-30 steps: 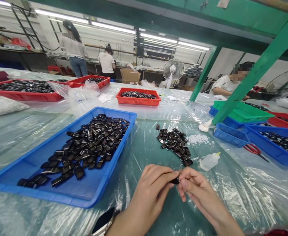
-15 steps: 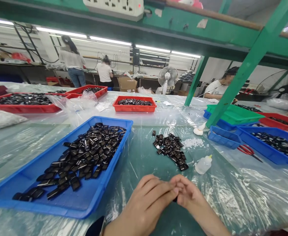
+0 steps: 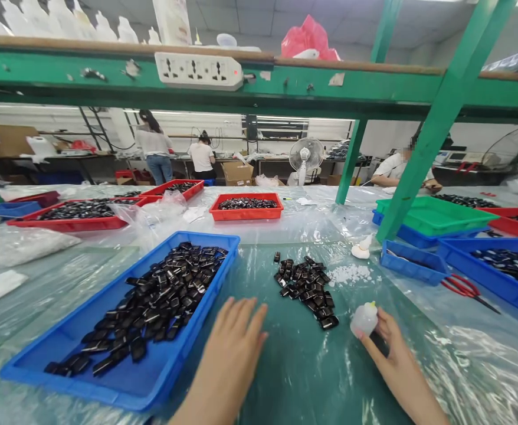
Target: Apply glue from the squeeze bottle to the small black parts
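My right hand (image 3: 389, 348) has its thumb and fingers around a small translucent squeeze bottle (image 3: 364, 320) with a yellowish tip. A dark patch shows under that palm; I cannot tell if it is a part or shadow. My left hand (image 3: 236, 339) is over the green mat, back up, fingers stretched and slightly apart; whatever lies beneath it is hidden. Between and beyond the hands is a loose pile of small glossy black parts (image 3: 307, 286). Small white bits (image 3: 350, 274) are scattered beside the pile. At left, a long blue tray (image 3: 153, 381) holds many similar black parts.
Red scissors (image 3: 462, 286) lie at right by a small blue bin (image 3: 412, 262). A green tray (image 3: 436, 215) stands behind a slanted green post (image 3: 445, 106). A red tray (image 3: 246, 213) of parts sits farther back. Overhead runs a shelf beam with a power strip (image 3: 197, 71).
My hands have parted from around a small dark piece. The left moved left and opened; the right moved right and took hold of the bottle. The view has tilted upward.
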`<state>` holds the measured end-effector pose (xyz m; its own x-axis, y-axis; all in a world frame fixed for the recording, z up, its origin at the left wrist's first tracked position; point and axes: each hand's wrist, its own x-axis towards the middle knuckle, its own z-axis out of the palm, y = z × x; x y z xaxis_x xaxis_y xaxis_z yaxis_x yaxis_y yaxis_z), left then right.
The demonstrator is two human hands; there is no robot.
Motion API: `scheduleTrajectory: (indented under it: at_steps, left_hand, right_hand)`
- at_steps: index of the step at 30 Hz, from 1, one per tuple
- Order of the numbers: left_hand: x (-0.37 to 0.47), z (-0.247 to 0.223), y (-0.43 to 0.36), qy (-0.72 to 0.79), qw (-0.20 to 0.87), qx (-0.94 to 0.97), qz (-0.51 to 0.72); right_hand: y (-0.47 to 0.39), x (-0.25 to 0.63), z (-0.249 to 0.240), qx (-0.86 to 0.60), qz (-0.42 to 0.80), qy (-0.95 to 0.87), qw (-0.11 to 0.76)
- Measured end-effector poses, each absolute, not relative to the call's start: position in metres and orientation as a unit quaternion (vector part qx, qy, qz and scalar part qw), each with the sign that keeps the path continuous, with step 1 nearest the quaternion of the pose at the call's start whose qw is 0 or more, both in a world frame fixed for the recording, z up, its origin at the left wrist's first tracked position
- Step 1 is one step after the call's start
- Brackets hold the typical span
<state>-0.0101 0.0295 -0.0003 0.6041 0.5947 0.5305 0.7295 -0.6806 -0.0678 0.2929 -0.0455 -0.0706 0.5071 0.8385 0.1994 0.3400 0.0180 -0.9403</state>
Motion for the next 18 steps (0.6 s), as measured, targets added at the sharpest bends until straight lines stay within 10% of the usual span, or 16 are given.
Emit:
scheduleTrajectory:
  at_steps: [18]
  left_hand:
    - [0.044, -0.012, 0.037, -0.429, -0.101, -0.887, -0.139]
  right_hand:
    - [-0.061, 0.295, -0.073, -0.670, 0.304, -0.405, 0.542]
